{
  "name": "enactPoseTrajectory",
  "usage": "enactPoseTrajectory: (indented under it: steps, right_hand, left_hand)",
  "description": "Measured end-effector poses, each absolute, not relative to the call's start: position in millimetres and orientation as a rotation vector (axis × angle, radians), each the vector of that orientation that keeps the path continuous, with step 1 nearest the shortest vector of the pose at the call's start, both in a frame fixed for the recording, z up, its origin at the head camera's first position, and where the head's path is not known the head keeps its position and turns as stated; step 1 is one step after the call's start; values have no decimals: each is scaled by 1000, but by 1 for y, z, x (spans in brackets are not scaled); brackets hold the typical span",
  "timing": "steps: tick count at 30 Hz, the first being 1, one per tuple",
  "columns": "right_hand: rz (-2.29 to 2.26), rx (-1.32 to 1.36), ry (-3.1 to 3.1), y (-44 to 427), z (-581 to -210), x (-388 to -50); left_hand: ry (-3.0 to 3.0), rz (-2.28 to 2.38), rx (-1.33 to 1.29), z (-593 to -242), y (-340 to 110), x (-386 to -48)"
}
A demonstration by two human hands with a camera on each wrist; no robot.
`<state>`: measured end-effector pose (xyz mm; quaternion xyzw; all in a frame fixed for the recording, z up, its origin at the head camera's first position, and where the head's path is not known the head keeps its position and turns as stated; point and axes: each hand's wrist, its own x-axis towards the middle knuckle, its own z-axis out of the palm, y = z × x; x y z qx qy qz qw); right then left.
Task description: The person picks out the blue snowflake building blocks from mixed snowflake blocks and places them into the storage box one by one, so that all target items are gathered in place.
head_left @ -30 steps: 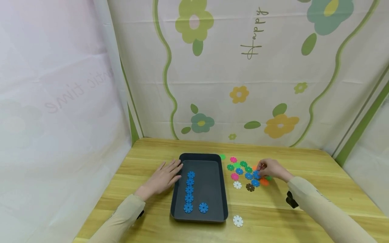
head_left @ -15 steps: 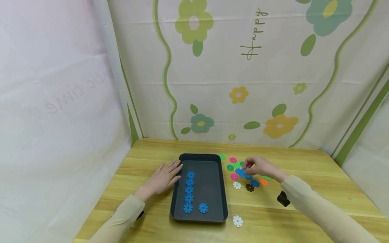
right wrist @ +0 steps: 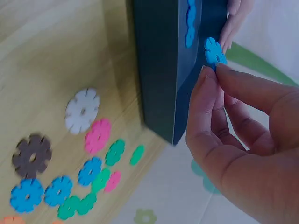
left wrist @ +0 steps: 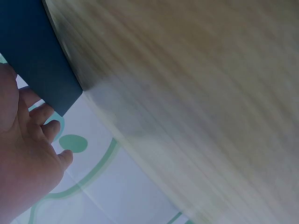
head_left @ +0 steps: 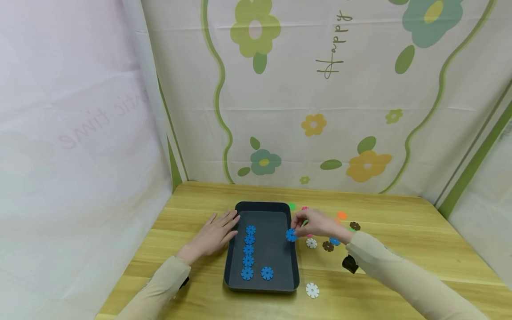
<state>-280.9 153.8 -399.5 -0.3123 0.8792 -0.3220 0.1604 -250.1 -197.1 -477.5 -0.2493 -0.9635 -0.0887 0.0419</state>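
While the right hand (head_left: 314, 223) pinches a blue notched disc (head_left: 291, 235) between thumb and index fingertips, the disc hangs over the right wall of the dark tray (head_left: 276, 249); other right-hand fingers curl in behind. Left hand (head_left: 211, 236) lies palm down, fingers straight and slightly apart, fingertips at the tray's left rim; can't tell if they press. Inside the tray, five blue discs (head_left: 249, 250) run in a lengthwise row on the left side, and a single blue disc (head_left: 267, 273) sits apart, right of the row's near end. Loose pieces lie right of the tray, partly hidden by the right hand from the head: a white disc (head_left: 311, 243), a brown disc (head_left: 328, 246), a pink disc (right wrist: 98, 136), plus more blue, green and orange. Another white disc (head_left: 312, 290) is just outside the tray's near right corner. Beige sleeves (head_left: 384, 253) on both arms. Everything stands on a wood-grain table (head_left: 200, 298), flower-printed curtain (head_left: 272, 98) behind.
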Motion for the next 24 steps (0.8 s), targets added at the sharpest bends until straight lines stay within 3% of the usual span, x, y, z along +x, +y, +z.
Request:
enactPoseTrajectory:
  steps: [11,24]
  right_hand:
    - [-808,-1010,2458,105,-420,-266]
    - [-773,-987,2424,88,-434,-259]
  left_hand:
    - [-2942,-273,-769,-478,-197,-250]
    - [-2945,-257,-768,-477,-197,-250]
